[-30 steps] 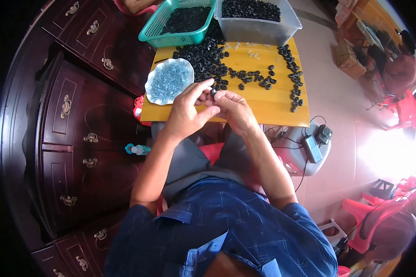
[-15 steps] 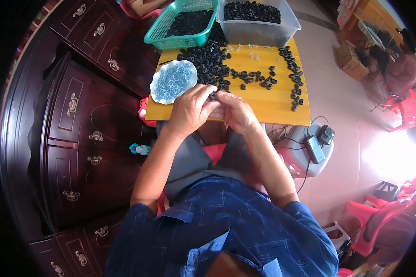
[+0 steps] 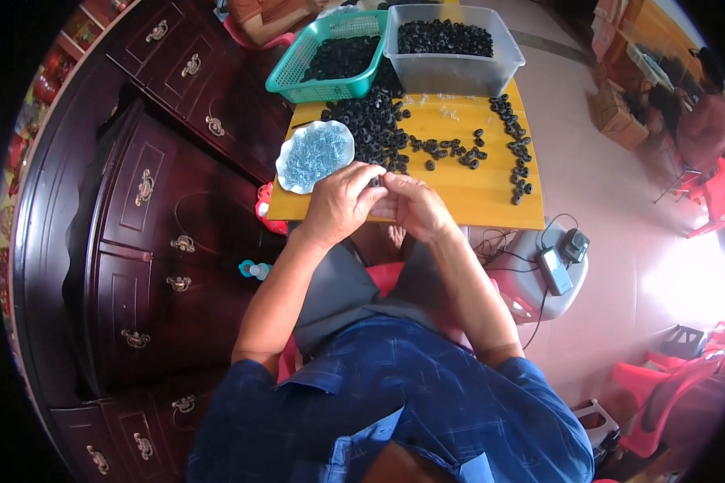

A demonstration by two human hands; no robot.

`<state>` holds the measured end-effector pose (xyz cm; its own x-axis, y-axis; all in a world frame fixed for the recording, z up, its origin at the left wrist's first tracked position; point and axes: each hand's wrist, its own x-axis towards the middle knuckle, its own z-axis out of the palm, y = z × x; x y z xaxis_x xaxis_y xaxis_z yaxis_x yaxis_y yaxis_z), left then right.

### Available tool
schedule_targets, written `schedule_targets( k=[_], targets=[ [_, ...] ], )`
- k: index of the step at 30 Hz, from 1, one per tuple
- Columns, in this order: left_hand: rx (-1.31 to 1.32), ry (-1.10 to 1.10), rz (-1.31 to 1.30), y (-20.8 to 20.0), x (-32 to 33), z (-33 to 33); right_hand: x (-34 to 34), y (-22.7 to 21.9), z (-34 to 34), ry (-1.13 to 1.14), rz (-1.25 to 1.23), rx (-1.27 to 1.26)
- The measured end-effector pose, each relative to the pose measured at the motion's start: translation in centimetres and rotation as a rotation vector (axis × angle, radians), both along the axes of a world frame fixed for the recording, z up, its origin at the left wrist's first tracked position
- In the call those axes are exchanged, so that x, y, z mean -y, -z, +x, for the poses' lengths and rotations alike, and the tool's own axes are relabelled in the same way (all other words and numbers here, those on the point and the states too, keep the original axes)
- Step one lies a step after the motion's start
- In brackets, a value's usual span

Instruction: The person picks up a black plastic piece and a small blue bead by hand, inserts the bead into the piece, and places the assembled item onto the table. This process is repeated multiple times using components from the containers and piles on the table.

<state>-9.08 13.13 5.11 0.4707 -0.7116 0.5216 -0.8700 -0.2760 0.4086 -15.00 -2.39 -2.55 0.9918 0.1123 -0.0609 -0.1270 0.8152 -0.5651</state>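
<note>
Over the near edge of the yellow table (image 3: 491,205), my two hands meet fingertip to fingertip. My left hand (image 3: 338,203) is closed, pinching a small black ring-shaped piece (image 3: 374,183) that is mostly covered by the fingers. My right hand (image 3: 420,208) presses its thumb and fingertips together right beside it; whatever they grip is hidden. Just beyond my left hand is a white scalloped plate (image 3: 282,173) full of small clear bluish pieces (image 3: 317,153). A heap of similar black rings (image 3: 376,133) spreads on the table past my fingers.
At the table's far side stand a green basket (image 3: 286,87) and a clear plastic bin (image 3: 451,76), both holding black pieces. A line of rings (image 3: 520,149) runs down the right side. Dark wooden drawers (image 3: 129,241) flank my left. Another person's arm (image 3: 274,28) shows beyond the basket.
The view has shifted, so the table and plate appear slightly lower and further right. Both hands stay together around the black ring, with the fingers now covering more of it.
</note>
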Motion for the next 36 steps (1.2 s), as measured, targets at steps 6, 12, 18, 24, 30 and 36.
schedule_targets(
  k=[6,12,18,24,30,36],
  targets=[
    [-0.098,-0.003,0.116,0.0,0.6,0.5,0.8,0.4,0.0,0.006,-0.132,0.012],
    [-0.404,-0.018,0.386,0.1,0.7,2.3,2.3,0.3,-0.3,0.032,-0.845,0.013],
    [-0.312,-0.111,0.525,0.5,0.7,12.9,3.2,-0.2,-0.7,0.07,-1.066,-0.082],
    [-0.579,-0.2,-0.148,-3.4,3.3,22.5,2.8,-0.2,-0.9,0.254,-1.43,0.006],
    [-0.763,0.11,0.073,1.9,3.9,13.4,4.2,0.6,-0.5,0.666,-1.647,-0.09],
    [-0.834,0.072,0.049,6.9,1.5,5.6,5.2,1.5,0.4,0.833,-1.863,-0.158]
  ],
)
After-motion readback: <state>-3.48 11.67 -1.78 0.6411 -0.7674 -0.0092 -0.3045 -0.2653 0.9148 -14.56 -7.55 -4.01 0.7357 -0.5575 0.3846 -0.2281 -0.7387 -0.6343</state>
